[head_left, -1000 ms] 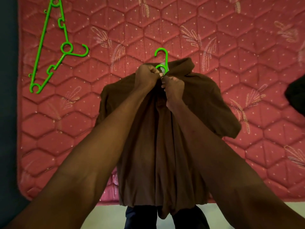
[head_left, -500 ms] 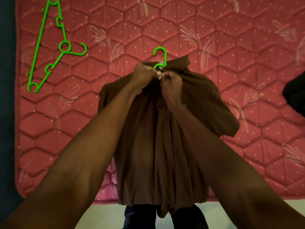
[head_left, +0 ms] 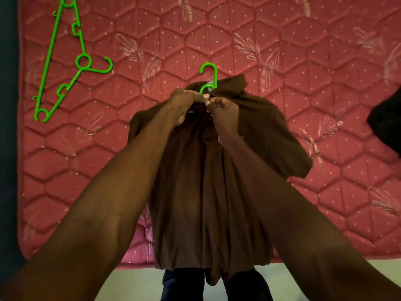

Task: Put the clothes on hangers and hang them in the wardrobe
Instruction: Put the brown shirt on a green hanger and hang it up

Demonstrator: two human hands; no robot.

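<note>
While both hands meet at the collar of the brown shirt (head_left: 217,181) in the middle of the frame, the left hand (head_left: 184,105) and right hand (head_left: 224,110) have their fingers closed, pinching the fabric just below the green hanger (head_left: 209,80) poking out of the neck. A second green hanger (head_left: 65,61) lies at upper left on the red quilted mattress (head_left: 303,61).

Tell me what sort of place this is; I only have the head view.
Probably a bedroom. A red quilted mattress fills the view, with a brown shirt on a green hanger laid on it and a spare green hanger beside. No wardrobe is in view.
</note>
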